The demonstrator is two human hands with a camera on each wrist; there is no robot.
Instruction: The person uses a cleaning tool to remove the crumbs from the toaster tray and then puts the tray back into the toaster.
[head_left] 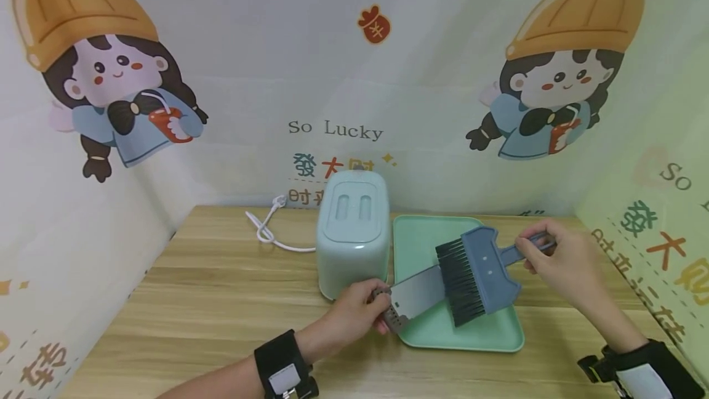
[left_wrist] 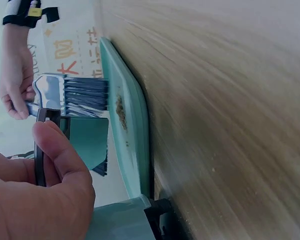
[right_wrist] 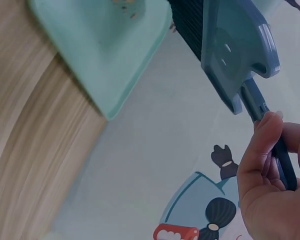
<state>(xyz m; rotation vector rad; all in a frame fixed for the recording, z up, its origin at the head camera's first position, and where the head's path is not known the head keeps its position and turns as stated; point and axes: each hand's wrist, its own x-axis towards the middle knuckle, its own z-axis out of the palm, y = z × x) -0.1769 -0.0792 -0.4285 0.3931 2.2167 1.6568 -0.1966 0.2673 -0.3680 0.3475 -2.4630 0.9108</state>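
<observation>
My left hand [head_left: 360, 305] grips the grey perforated end of a flat metal crumb tray [head_left: 418, 291], which slants over a mint-green serving tray [head_left: 437, 336]. Between the thumb and fingers of my right hand [head_left: 566, 261] is the handle of a blue brush [head_left: 490, 266] with long dark bristles. The bristles overlap the far end of the crumb tray in the head view and hide it. In the left wrist view, brown crumbs [left_wrist: 121, 113] lie on the serving tray below the brush. A few crumbs [right_wrist: 132, 16] also show in the right wrist view.
Just left of the serving tray stands a light green toaster [head_left: 354, 233], close behind my left hand. Its white cord [head_left: 266, 233] lies looped on the wooden table [head_left: 221, 300] at the back. Printed cloth [head_left: 249, 48] walls in the table's back and sides.
</observation>
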